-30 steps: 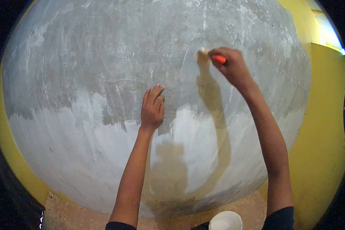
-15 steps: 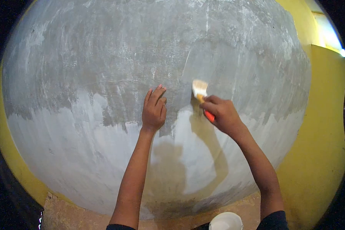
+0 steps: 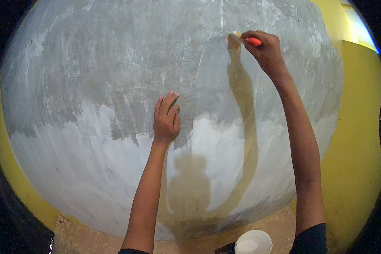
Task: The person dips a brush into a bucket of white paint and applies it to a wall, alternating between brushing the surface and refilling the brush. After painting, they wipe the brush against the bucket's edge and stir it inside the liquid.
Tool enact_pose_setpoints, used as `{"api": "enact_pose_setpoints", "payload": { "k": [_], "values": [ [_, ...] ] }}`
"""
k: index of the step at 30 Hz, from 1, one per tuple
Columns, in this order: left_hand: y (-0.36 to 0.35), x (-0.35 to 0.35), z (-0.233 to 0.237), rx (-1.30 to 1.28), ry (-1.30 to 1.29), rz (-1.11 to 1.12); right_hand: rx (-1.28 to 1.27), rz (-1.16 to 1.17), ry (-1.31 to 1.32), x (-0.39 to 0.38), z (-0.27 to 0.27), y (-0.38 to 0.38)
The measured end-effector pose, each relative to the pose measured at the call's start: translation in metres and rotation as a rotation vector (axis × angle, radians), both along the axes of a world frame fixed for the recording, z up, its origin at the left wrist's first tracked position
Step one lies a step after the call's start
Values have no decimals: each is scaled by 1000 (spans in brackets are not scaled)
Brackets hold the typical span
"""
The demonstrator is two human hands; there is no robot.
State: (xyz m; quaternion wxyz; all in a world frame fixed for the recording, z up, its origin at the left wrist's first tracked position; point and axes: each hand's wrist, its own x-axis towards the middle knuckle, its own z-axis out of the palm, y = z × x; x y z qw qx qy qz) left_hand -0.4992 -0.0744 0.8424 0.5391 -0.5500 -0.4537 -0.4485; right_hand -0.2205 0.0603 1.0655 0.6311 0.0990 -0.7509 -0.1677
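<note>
The right hand (image 3: 265, 50) pinched the paintbrush (image 3: 254, 41) by its orange handle, its long axis pointing bristles-first between nine and ten o'clock at the grey wall (image 3: 93, 63). The left hand (image 3: 166, 123), fingers loosely spread, lay farther off; from it, the paintbrush sat toward one o'clock.

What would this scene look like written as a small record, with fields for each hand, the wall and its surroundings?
right hand: grips an orange-handled paintbrush, raised high at the wall
left hand: empty, fingers spread, at the wall; contact unclear
wall: broad grey wall, whiter and streaky in its lower part
shadow: brownish shadow of head and raised arm
sides: yellow wall surface
below: white round container, brown floor
</note>
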Motion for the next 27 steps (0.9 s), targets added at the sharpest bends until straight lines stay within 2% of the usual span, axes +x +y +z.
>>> {"api": "enact_pose_setpoints", "payload": {
  "k": [3,5,8,12,13,15,17,20,22,25,27],
  "values": [
    [-2,1,1,-1,5,3,105,-19,76,-8,-15,-6],
    [-2,2,1,6,0,9,107,-132,51,-20,-45,-11],
    [-3,0,1,-3,-5,22,53,-144,-110,-40,-107,-15],
    [0,-1,1,17,20,2,12,-99,-389,-48,-191,-55],
    [0,0,0,37,35,-19,-3,-126,-490,-49,-206,-65],
    [1,-2,1,40,35,-50,15,-35,-626,-47,-222,-75],
    [0,-3,0,53,39,-79,3,-123,-707,-40,-219,-74],
    [1,-3,1,37,43,-39,-144,91,-539,-24,-172,-57],
    [-2,0,2,30,32,-33,-357,109,-495,-8,-125,-48],
    [-2,2,2,25,7,-39,-210,107,-199,2,-80,-21],
    [-1,2,1,29,-2,-43,-144,51,-81,8,-78,-26]
  ]
}}
